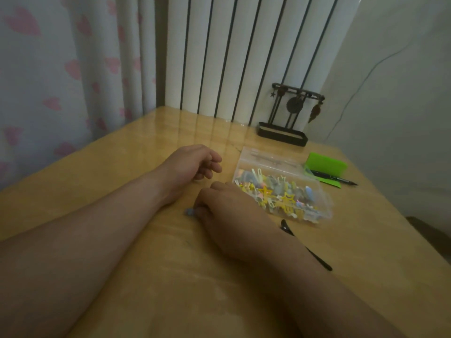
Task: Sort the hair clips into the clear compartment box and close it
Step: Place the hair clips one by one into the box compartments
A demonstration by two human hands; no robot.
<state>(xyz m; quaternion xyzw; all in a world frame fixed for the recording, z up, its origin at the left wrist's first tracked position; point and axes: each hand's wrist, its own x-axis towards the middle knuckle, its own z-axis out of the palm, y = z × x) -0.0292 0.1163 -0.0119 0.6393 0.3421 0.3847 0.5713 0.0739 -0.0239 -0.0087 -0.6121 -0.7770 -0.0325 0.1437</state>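
Pinching small blue clip (189,212) against table (122,167) w/ R hand (227,211), fingers curled onto it. Resting L hand (195,164) at 11 o'clock of that, loosely curled, empty. Clear box (280,191) at 3 o'clock of R hand, lid open toward 12, heaped w/ clips; compartments not discernible.

Risks, as judged:
- fumbling the tiny clip on the glossy top
- dragging long black clip (285,226), part hidden by R forearm, toward right edge
- nudging overfull box on the reach across
- jamming lid on the heap

Room: open tabletop from 6 to 9 o'clock. Crowded at 1–2 o'clock by green case (325,164), pen (341,179), stand (283,132).
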